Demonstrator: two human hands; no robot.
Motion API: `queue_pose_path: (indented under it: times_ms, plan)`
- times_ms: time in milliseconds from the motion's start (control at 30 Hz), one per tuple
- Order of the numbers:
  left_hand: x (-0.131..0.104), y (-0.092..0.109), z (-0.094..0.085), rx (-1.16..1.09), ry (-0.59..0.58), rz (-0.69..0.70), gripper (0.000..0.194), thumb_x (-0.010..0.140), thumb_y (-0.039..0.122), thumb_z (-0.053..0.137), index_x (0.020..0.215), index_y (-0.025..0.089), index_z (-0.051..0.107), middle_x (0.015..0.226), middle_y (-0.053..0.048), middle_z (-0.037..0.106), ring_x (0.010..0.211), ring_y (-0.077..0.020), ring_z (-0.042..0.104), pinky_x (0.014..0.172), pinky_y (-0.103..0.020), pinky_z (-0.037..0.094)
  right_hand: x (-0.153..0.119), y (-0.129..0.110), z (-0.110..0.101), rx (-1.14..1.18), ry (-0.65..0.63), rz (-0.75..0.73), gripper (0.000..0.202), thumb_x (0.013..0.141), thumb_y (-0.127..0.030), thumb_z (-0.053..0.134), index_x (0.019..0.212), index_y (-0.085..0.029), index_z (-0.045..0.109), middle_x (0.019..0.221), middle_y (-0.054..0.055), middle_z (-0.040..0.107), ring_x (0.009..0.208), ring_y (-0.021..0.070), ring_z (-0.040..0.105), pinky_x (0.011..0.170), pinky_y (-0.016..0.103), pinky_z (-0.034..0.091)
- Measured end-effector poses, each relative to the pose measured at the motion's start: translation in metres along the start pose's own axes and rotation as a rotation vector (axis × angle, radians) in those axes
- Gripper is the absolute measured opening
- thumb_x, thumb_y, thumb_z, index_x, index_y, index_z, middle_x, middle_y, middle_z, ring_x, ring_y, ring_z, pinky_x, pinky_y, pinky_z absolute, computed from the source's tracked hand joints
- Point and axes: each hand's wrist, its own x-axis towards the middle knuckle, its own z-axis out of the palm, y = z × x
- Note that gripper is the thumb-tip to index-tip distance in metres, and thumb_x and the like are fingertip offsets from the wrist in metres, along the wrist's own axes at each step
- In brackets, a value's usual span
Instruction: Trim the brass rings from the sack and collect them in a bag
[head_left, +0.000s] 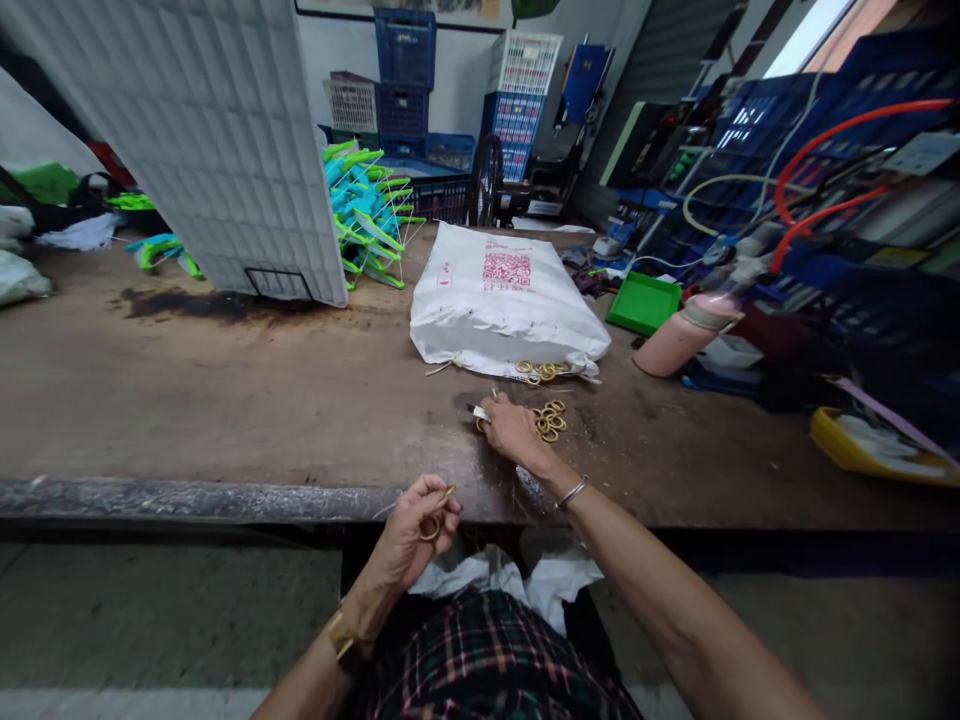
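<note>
Just over the table's front edge, my left hand [421, 530] is closed on gold-coloured rings. One ring [430, 528] rests against its curled fingers, and another shows edge-on at the fingertips. My right hand [508, 428] is on the tabletop, fingers curled round a small tool [478, 412] with a white part and a dark tip; its kind is not clear. Beside that hand lies a loose pile of gold-coloured rings [553, 424]. More rings [541, 371] lie at the front edge of a white woven sack [510, 290] with red print.
A grey ribbed panel [225, 140] stands upright at left on the wooden table [187, 400]. Behind it are bright green and blue plastic pieces [367, 215]. To the right are a green tray [645, 303], a pink bottle [682, 335] and a yellow container [862, 445].
</note>
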Motion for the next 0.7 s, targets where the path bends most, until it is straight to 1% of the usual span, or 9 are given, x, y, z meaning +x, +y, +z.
queue_pose_path:
  times_ms: [100, 200, 300, 367, 433, 500, 533, 633, 700]
  plan:
    - [0.003, 0.002, -0.006, -0.063, -0.027, -0.019, 0.031, 0.068, 0.032, 0.069, 0.08, 0.017, 0.044, 0.07, 0.0, 0.057, 0.054, -0.0072, 0.051, 0.04, -0.014, 0.031, 0.001, -0.002, -0.001, -0.018, -0.034, -0.004, 0.027, 0.088, -0.026, 0.035, 0.108, -0.022, 0.051, 0.106, 0.011, 0.053, 0.084, 0.0218, 0.062, 0.066, 0.029, 0.043]
    - [0.008, 0.001, -0.011, -0.107, -0.029, -0.002, 0.033, 0.07, 0.037, 0.068, 0.074, 0.017, 0.042, 0.064, 0.003, 0.052, 0.048, -0.0046, 0.046, 0.038, -0.013, 0.029, 0.001, -0.006, -0.003, -0.038, -0.043, -0.018, 0.026, 0.087, -0.022, 0.034, 0.106, -0.019, 0.052, 0.106, 0.012, 0.054, 0.085, 0.0216, 0.062, 0.066, 0.029, 0.043]
    - [0.012, -0.001, -0.015, -0.118, -0.025, 0.002, 0.035, 0.068, 0.031, 0.071, 0.07, 0.017, 0.039, 0.059, 0.006, 0.047, 0.042, -0.0021, 0.039, 0.036, -0.013, 0.025, 0.0, -0.011, -0.003, -0.053, -0.025, -0.039, 0.024, 0.085, -0.017, 0.035, 0.102, -0.016, 0.052, 0.101, 0.013, 0.057, 0.084, 0.0229, 0.063, 0.065, 0.029, 0.042]
    - [0.013, 0.0, -0.017, -0.129, -0.031, -0.003, 0.033, 0.066, 0.027, 0.072, 0.075, 0.018, 0.042, 0.057, 0.007, 0.046, 0.041, -0.0023, 0.038, 0.036, -0.012, 0.024, -0.002, -0.013, -0.003, -0.04, -0.004, -0.05, 0.024, 0.084, -0.015, 0.036, 0.101, -0.015, 0.052, 0.094, 0.013, 0.061, 0.081, 0.0234, 0.063, 0.065, 0.029, 0.041]
    - [0.013, 0.002, -0.017, -0.153, -0.047, -0.013, 0.033, 0.066, 0.025, 0.072, 0.085, 0.019, 0.046, 0.056, 0.007, 0.046, 0.041, -0.0027, 0.038, 0.036, -0.012, 0.024, -0.006, -0.016, -0.001, 0.012, 0.033, -0.072, 0.022, 0.082, -0.015, 0.038, 0.1, -0.015, 0.052, 0.09, 0.011, 0.063, 0.079, 0.023, 0.063, 0.064, 0.029, 0.04]
    - [0.013, 0.004, -0.017, -0.183, -0.068, -0.028, 0.036, 0.066, 0.023, 0.072, 0.093, 0.018, 0.049, 0.056, 0.007, 0.046, 0.041, -0.0028, 0.039, 0.036, -0.012, 0.025, -0.01, -0.017, 0.001, 0.133, 0.083, -0.094, 0.02, 0.081, -0.018, 0.041, 0.096, -0.016, 0.054, 0.086, 0.01, 0.064, 0.077, 0.0215, 0.062, 0.064, 0.028, 0.039]
    - [0.013, 0.004, -0.018, -0.2, -0.073, -0.032, 0.034, 0.066, 0.023, 0.071, 0.093, 0.017, 0.05, 0.057, 0.007, 0.046, 0.042, -0.0029, 0.04, 0.036, -0.012, 0.026, -0.012, -0.018, 0.003, 0.23, 0.107, -0.107, 0.019, 0.081, -0.019, 0.041, 0.094, -0.017, 0.055, 0.084, 0.009, 0.065, 0.076, 0.0201, 0.061, 0.064, 0.027, 0.039]
    - [0.014, 0.006, -0.018, -0.249, -0.062, -0.041, 0.026, 0.067, 0.023, 0.071, 0.081, 0.014, 0.051, 0.064, 0.003, 0.052, 0.05, -0.0046, 0.048, 0.04, -0.013, 0.032, -0.018, -0.021, 0.011, 0.626, 0.14, -0.153, 0.021, 0.08, -0.019, 0.039, 0.09, -0.018, 0.057, 0.082, 0.005, 0.065, 0.077, 0.0158, 0.059, 0.069, 0.025, 0.04]
    - [0.015, 0.006, -0.018, -0.255, -0.032, -0.036, 0.025, 0.067, 0.024, 0.071, 0.076, 0.014, 0.051, 0.07, 0.0, 0.056, 0.058, -0.0073, 0.053, 0.043, -0.014, 0.038, -0.022, -0.025, 0.016, 0.863, 0.145, -0.168, 0.022, 0.079, -0.021, 0.039, 0.088, -0.017, 0.059, 0.082, 0.004, 0.065, 0.077, 0.0145, 0.058, 0.071, 0.025, 0.041]
